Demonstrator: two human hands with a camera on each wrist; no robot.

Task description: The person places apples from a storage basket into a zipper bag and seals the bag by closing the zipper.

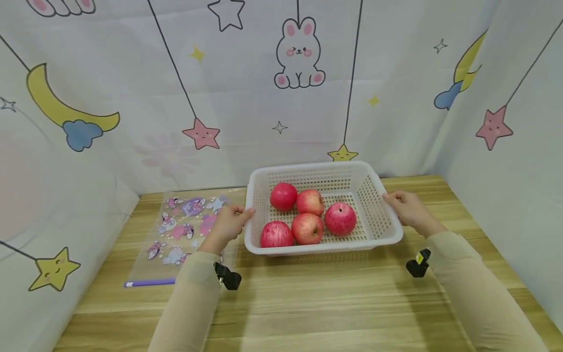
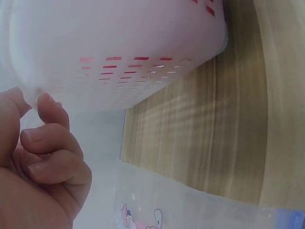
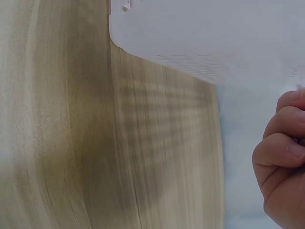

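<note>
A white plastic basket [image 1: 323, 250] with a slotted wall stands upright between my two hands in the head view. Several red apples [image 1: 307, 229] lie inside it, mostly towards its left half. At the basket's left rim, my left hand [image 1: 227, 226] pinches the edge between thumb and fingers; the left wrist view shows its other fingers curled below the rim [image 2: 19, 71]. The right rim is pinched by my right hand [image 1: 411, 211], whose curled fingers [image 3: 279, 150] show in the right wrist view. Whether the basket's bottom touches the table I cannot tell.
A clear plastic bag [image 1: 154, 244] with cartoon prints and a purple slider strip [image 1: 151, 282] lies flat on the wooden table [image 1: 316, 303], left of the basket and partly behind my left arm. Behind and at both sides hangs a white patterned curtain [image 1: 264, 98].
</note>
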